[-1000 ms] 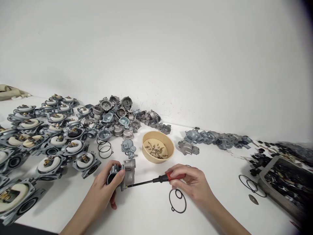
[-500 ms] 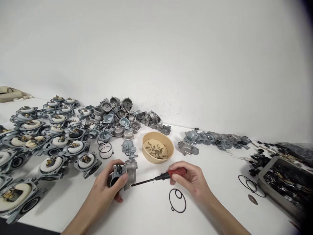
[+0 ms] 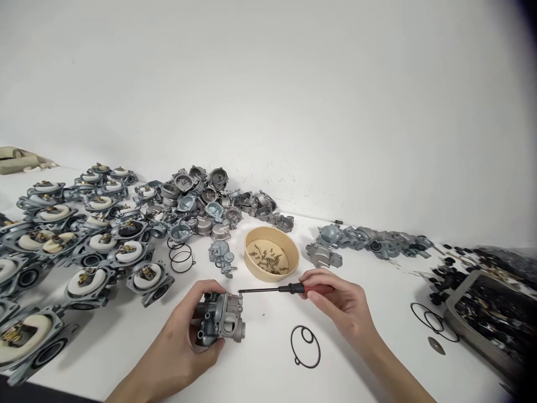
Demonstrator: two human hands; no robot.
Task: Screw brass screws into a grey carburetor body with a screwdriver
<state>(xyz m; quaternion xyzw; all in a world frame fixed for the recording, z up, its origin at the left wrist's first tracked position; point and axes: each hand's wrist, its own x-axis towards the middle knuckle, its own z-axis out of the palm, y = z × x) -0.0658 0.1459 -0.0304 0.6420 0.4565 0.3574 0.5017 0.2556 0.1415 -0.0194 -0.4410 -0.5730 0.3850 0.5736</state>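
Observation:
My left hand (image 3: 191,338) is closed around a grey metal carburetor (image 3: 220,319), its thumb below and fingers above, with the lighter bowl side facing right. In my right hand (image 3: 342,302) is a screwdriver (image 3: 289,288) with a red and black handle, held level. Its dark shaft points left, and the tip meets or nearly meets the carburetor's upper right edge; contact is hard to tell. Beyond the hands stands a yellow bowl (image 3: 272,273) with small brass-coloured screws (image 3: 268,260) in it. Black rubber rings (image 3: 305,347) lie on the white table between my forearms.
Several carburetor bodies with white floats (image 3: 86,282) cover the left side. Metal float bowls (image 3: 201,201) are heaped at the back, and a small grey part (image 3: 221,257) lies nearer. To the right are a row of grey castings (image 3: 369,240) and a tray of dark parts (image 3: 457,322).
The carburetor has been turned in my left hand, showing another side. My right hand has moved the screwdriver up and slightly right, from the carburetor's lower edge to its upper right edge.

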